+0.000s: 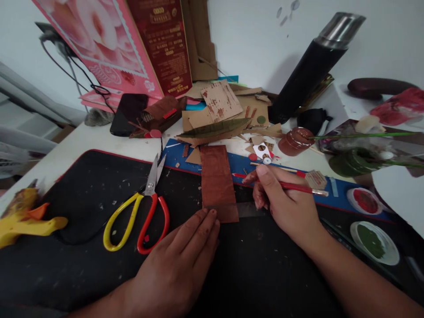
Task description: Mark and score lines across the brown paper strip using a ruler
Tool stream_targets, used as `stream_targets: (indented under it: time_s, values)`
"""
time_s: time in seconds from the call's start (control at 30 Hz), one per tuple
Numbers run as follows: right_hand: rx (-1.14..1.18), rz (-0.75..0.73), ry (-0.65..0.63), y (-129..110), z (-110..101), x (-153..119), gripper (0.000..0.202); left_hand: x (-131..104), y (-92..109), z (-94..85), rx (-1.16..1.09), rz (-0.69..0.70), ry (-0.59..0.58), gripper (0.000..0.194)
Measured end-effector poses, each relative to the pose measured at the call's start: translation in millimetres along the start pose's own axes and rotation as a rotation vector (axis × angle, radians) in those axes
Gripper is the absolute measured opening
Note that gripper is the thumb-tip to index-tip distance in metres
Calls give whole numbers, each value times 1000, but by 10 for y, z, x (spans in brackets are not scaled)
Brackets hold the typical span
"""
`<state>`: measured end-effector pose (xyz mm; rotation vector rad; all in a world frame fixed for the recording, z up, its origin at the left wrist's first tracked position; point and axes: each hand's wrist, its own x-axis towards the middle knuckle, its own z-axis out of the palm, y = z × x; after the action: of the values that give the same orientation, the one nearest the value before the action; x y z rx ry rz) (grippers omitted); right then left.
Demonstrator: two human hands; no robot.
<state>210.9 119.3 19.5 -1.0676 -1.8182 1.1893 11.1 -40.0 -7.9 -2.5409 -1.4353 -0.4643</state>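
A strip of brown-painted cardboard (217, 176) lies across the black mat, creased along its length. Near its lower end a clear ruler (247, 210) crosses it. My left hand (185, 251) lies flat, its fingertips pressing the ruler and the strip down. To the right of the strip, my right hand (288, 203) is closed round a red pencil (294, 187) whose tip points left toward the strip. The pencil tip appears apart from the cardboard. Brown smudges mark the fingers of both hands. Scissors (150, 187) with one yellow and one red handle lie partly open on the left.
Behind stand a black thermos (304, 75), a phone (129, 114), cardboard scraps (221, 101) and a brown paint jar (296, 142). At right are a green paint jar (351, 162) and lids of red (366, 201) and green paint (374, 243). A yellow glue gun (29, 223) lies left.
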Motion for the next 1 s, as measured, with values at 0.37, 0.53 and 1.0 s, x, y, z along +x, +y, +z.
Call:
stream_targets:
  time_s: [0.37, 0.53, 1.0]
  values:
    - [-42, -8, -7, 21, 9, 6, 45, -7, 15, 19, -43, -41, -9, 44]
    - [-17, -1, 1, 20, 35, 14, 43, -39, 25, 56, -59, -62, -15, 44]
    - [1, -14, 12, 36, 60, 11, 41, -86, 33, 88, -70, -64, -19, 46]
